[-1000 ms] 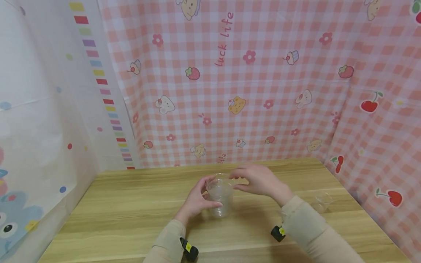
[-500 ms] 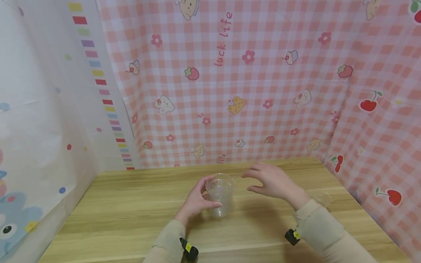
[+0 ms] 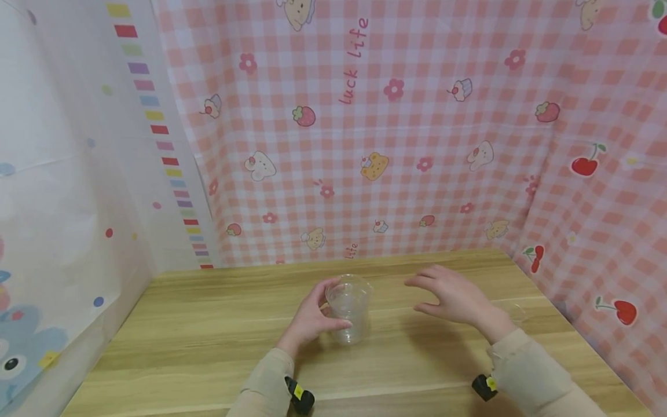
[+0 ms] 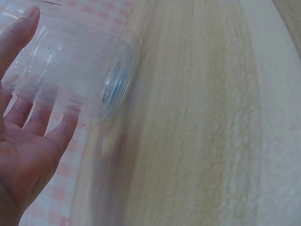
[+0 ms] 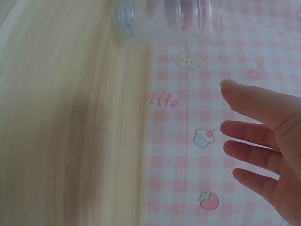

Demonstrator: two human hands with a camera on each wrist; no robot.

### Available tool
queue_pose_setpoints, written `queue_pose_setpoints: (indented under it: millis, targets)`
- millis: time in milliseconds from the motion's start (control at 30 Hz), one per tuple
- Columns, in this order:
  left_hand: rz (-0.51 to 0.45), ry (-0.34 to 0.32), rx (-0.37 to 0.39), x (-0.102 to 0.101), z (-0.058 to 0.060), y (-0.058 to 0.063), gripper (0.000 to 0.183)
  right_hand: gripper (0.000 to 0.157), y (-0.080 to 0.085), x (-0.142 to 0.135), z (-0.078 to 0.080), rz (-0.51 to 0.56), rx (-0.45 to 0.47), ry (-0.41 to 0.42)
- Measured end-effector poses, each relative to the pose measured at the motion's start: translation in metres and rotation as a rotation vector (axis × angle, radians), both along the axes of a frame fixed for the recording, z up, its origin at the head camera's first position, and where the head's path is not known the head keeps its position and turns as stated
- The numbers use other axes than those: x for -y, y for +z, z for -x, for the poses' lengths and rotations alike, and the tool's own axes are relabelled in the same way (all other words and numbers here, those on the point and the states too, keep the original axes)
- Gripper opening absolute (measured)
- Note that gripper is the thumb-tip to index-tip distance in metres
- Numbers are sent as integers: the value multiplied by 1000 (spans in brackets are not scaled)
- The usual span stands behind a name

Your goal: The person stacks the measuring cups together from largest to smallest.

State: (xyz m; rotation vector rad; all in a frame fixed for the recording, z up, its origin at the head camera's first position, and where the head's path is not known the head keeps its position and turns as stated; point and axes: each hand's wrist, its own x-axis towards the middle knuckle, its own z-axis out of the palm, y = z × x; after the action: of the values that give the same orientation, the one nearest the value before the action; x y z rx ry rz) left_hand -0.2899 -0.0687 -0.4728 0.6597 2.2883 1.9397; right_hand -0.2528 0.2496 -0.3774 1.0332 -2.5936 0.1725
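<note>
A clear plastic cup [image 3: 357, 310] stands upright at the middle of the table, apparently with another nested in it, as a second rim shows. My left hand [image 3: 309, 323] holds it from the left, thumb across the near side and fingers round the far side. In the left wrist view the fingers show through the clear wall of the cup [image 4: 80, 66]. To the right, my right hand [image 3: 452, 296] hovers over the table, apart from the cup, its fingers loosely spread and holding nothing. The right wrist view has the cup [image 5: 167, 21] at the top, well away from the right fingertips.
Another clear cup [image 3: 517, 313] is at the right of the table, mostly hidden behind the right wrist. The wooden table [image 3: 208, 341] ends at a pink checked cloth [image 3: 333, 145] behind and on the right. A white patterned sheet [image 3: 57, 191] hangs on the left.
My right hand has let go at the rim of the cup and moved away to the right. My left hand and the cup it holds have stayed in place.
</note>
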Motion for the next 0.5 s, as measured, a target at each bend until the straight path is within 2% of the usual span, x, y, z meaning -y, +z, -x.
queue_pose_setpoints:
  millis: [500]
  targets:
    - [4, 0, 4, 1, -1, 1, 91, 50, -14, -39, -12, 57, 51, -98]
